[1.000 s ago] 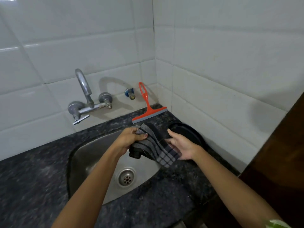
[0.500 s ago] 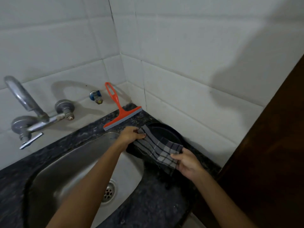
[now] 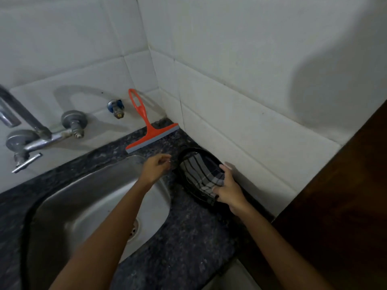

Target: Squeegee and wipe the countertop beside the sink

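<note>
An orange squeegee point(image 3: 147, 130) leans against the back tiles, its grey blade on the dark speckled countertop point(image 3: 188, 243) in the corner. A grey checked cloth point(image 3: 201, 174) lies in a black oval dish point(image 3: 186, 153) by the right wall. My right hand point(image 3: 227, 186) holds the cloth's near end at the dish, fingers curled on it. My left hand point(image 3: 156, 167) hovers over the sink's far right rim, fingers loosely curled, holding nothing.
The steel sink point(image 3: 88, 206) with its drain fills the left centre. A wall tap point(image 3: 39, 135) and a small blue valve point(image 3: 115, 107) stick out of the back tiles. A dark wooden panel point(image 3: 345, 206) stands at the right. The counter's front edge is close.
My left hand has let go of the cloth and drawn back to the left. My right hand has carried the cloth down into the black dish. The view has swung right.
</note>
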